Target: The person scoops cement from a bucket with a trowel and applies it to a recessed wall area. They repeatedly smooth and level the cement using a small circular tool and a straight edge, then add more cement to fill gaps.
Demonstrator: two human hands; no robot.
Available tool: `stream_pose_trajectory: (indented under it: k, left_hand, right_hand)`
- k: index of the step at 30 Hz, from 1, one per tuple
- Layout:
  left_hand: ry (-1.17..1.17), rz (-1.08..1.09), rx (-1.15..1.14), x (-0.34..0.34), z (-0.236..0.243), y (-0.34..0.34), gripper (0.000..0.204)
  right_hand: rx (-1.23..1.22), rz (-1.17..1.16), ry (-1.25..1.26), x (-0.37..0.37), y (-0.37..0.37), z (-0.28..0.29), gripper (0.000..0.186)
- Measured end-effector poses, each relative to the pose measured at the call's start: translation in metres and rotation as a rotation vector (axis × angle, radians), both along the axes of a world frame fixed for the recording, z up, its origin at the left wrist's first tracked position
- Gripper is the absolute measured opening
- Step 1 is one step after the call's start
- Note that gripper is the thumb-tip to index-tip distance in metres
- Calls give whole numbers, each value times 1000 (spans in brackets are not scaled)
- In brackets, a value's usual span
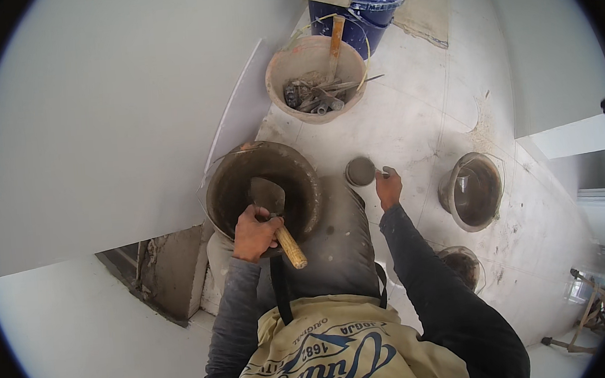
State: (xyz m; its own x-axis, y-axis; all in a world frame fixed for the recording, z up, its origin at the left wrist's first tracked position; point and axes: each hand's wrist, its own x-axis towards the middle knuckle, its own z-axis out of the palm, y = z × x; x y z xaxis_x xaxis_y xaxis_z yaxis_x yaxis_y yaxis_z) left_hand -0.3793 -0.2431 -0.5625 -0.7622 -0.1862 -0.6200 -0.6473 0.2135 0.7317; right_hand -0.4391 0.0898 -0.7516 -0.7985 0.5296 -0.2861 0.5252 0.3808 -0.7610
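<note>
My left hand is closed round a trowel near the base of its yellowish wooden handle. The trowel's grey blade lies over the mouth of a large, dirt-stained bucket by my knees. Out to the right, my right hand pinches the edge or handle of a small round cup. Grey material shows in the cup's mouth. Whether the cup rests on the floor or is held above it, I cannot tell.
Ahead stands a pale bucket of tools and scraps, before a blue lidded bucket. At right are a grey bucket and another bucket, partly behind my arm. A white wall rises at left, with a rough opening low down.
</note>
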Motion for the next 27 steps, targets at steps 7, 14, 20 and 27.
stream_pose_trajectory:
  k: [7, 14, 20, 27]
  left_hand:
    - [312, 41, 335, 50, 73, 29, 24]
    - [540, -195, 328, 68, 86, 80, 22]
    - [746, -73, -5, 82, 71, 21, 20]
    - [660, 234, -195, 112, 12, -94, 20]
  right_hand:
    - [-720, 957, 146, 88, -69, 211, 42]
    - [-864, 584, 30, 171, -57, 264, 28]
    - [-150, 312, 138, 270, 67, 274, 18]
    - [156, -167, 2, 271, 147, 235, 27]
